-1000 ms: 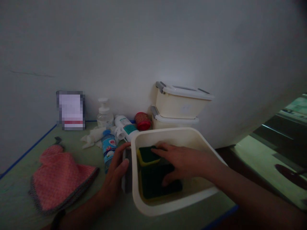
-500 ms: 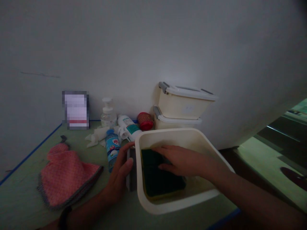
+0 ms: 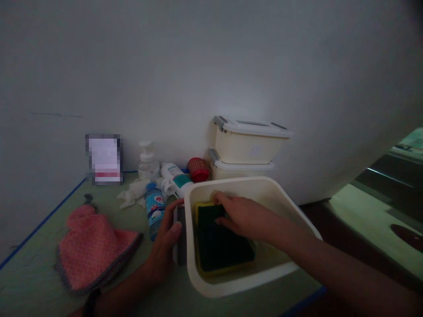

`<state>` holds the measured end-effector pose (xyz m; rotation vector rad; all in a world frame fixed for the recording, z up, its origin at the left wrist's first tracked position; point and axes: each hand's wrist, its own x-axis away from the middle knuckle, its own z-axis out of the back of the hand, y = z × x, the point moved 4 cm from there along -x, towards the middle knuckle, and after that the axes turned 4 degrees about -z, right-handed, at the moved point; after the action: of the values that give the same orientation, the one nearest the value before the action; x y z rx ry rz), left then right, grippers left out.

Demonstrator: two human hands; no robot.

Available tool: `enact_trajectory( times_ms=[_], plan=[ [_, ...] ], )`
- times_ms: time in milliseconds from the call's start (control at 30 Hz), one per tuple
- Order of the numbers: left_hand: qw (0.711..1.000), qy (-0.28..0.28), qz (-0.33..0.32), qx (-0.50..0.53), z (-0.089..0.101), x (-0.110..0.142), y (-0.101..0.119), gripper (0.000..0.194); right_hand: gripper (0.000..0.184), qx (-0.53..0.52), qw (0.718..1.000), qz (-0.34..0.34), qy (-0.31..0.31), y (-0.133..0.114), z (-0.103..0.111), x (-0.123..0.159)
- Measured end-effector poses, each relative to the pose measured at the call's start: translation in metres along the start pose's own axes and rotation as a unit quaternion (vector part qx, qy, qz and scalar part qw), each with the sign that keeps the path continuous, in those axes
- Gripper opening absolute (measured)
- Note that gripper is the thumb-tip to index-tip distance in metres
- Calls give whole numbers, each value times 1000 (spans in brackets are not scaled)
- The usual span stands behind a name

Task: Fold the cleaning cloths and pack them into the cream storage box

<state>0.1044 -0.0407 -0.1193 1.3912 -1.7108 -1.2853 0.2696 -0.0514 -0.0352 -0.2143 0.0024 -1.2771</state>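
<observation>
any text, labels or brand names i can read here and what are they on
No text can be read.
Blue bottle: red and white label, print too blurred.
White tube: teal label, print too small.
Pump bottle: no print shows.
Upper lidded box: a faint mark on the front, unreadable.
Card at the wall: pixelated.
</observation>
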Motion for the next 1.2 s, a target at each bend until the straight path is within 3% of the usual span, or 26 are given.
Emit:
enact_trajectory(
  times_ms=[300,533,833,1200],
  plan=[
    [1000,22,-7,-13,0,1,2,50,10,-72,996,24,45,11,14,-3],
    [994,32,-61,-89,6,-3,3,42,14,-123,990,8,72,30,40,0],
    [991,0,-78,-105,10,-2,-3,41,11,-126,992,0,12,30,24,-3],
    [985,0,-112,-129,8,0,0,39,26,-97,994,26,-39,23,10,2]
  ],
)
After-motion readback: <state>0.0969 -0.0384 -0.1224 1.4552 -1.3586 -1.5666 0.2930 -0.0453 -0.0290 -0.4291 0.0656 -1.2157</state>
